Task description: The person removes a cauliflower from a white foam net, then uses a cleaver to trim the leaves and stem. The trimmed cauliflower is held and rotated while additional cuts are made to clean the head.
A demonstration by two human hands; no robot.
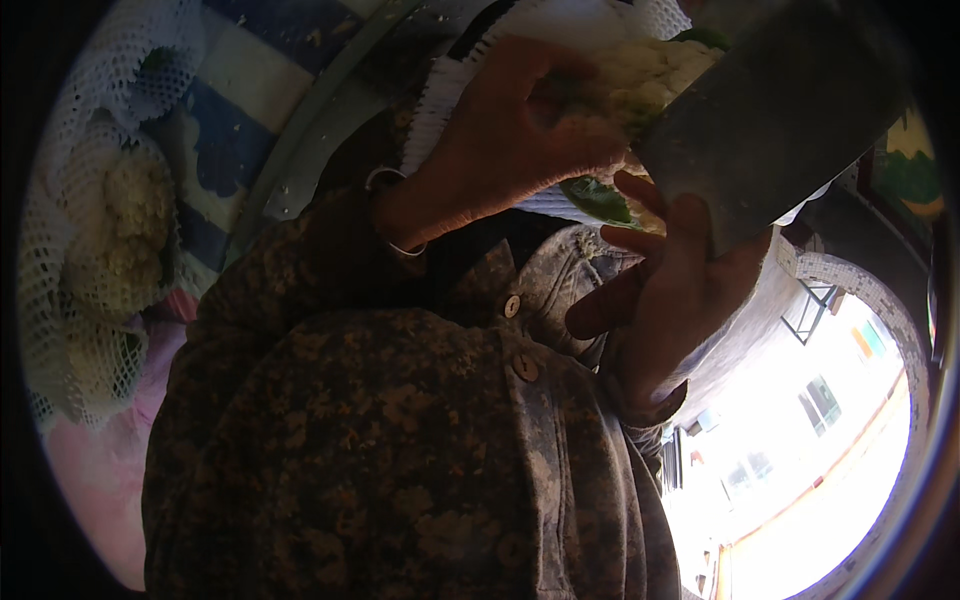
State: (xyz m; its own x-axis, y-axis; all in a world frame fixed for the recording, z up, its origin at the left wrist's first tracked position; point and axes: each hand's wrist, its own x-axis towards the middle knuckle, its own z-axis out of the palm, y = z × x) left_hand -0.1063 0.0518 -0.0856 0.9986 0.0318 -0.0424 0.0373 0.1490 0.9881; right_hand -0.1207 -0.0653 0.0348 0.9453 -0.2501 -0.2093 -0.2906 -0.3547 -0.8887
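Note:
At the top of the view my left hand [517,135], with a bracelet at its wrist, grips a head of cauliflower [660,75]. A green leaf [600,201] sticks out below that hand. White foam netting [431,120] lies under and behind the cauliflower. My right hand [682,277] holds a broad-bladed cleaver [772,120], one finger lying along the blade. The blade slants up to the right, close beside the cauliflower, and hides part of it. The cleaver's handle cannot be seen.
On the left, another cauliflower [131,217] sits in white foam netting [97,165]. Pink plastic sheeting [97,480] is below it. A blue-and-white checked surface [255,52] lies beside a curved pale rim [300,135]. Bright daylight enters at the lower right.

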